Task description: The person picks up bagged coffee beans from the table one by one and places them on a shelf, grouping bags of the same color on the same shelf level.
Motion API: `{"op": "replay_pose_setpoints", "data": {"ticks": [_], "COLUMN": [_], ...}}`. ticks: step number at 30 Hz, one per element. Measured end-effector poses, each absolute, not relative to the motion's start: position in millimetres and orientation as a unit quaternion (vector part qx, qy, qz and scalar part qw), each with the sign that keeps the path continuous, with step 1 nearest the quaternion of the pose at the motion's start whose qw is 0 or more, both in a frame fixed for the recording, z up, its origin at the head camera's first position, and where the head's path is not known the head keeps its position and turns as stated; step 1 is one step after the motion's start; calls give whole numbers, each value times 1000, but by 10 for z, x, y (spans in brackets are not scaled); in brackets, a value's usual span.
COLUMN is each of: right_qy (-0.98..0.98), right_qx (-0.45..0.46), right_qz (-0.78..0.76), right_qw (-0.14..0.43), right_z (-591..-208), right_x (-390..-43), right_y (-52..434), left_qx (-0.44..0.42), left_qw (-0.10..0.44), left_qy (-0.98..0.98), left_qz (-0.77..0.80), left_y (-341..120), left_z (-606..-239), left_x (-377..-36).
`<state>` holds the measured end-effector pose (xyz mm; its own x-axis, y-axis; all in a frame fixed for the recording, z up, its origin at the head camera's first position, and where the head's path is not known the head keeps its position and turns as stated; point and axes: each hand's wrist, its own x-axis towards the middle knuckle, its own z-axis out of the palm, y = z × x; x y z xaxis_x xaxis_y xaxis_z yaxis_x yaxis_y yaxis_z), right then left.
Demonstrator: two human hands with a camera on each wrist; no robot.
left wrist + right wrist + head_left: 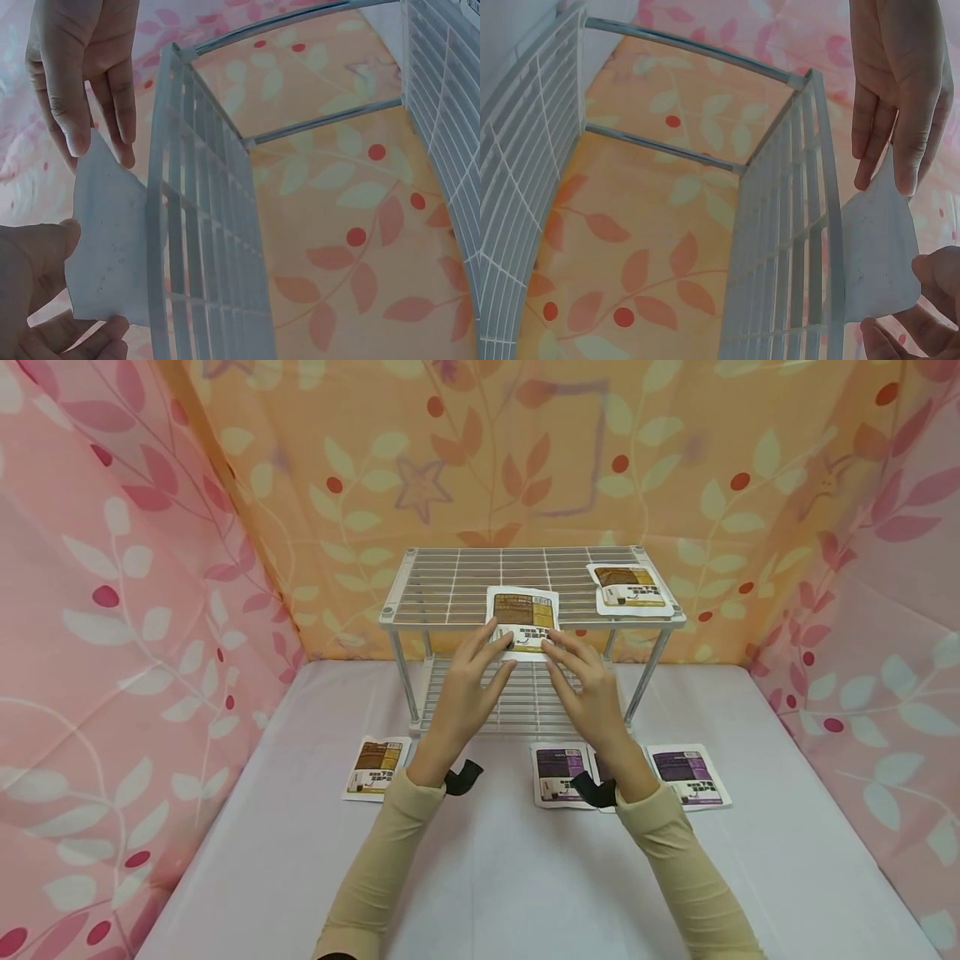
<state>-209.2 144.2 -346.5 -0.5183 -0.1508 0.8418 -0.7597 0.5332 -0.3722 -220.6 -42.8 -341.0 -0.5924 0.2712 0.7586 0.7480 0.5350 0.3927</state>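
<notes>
Both hands' fingers (501, 642) pinch brown packet (523, 612).

1. Wire rack (450, 585): one, with two tiers.
2. Brown-label packets: three. One (523, 618) at the near edge of the top tier, one (628, 587) at its far right corner, one (375, 767) on the table, near left.
3. Purple-label packets: two plainly seen, (558, 774) and (688, 775), near right; a third looks to lie between them, mostly hidden by a wrist.
4. Hands: two, left hand (465, 693) and right hand (592, 693).
</notes>
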Motion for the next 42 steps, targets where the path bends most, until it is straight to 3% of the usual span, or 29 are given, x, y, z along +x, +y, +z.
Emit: {"op": "replay_pose_setpoints", "data": {"ticks": [42], "right_qy": [-840], "right_qx": [256], "right_qz": [350], "right_qw": [326], "right_z": [-3104], "right_x": [-2578], "right_y": [1540], "left_qx": [-307], "left_qw": [290], "left_qy": [-872], "left_qz": [-246], "left_y": [-321], "left_z": [-3090], "left_x": [-2723]}}
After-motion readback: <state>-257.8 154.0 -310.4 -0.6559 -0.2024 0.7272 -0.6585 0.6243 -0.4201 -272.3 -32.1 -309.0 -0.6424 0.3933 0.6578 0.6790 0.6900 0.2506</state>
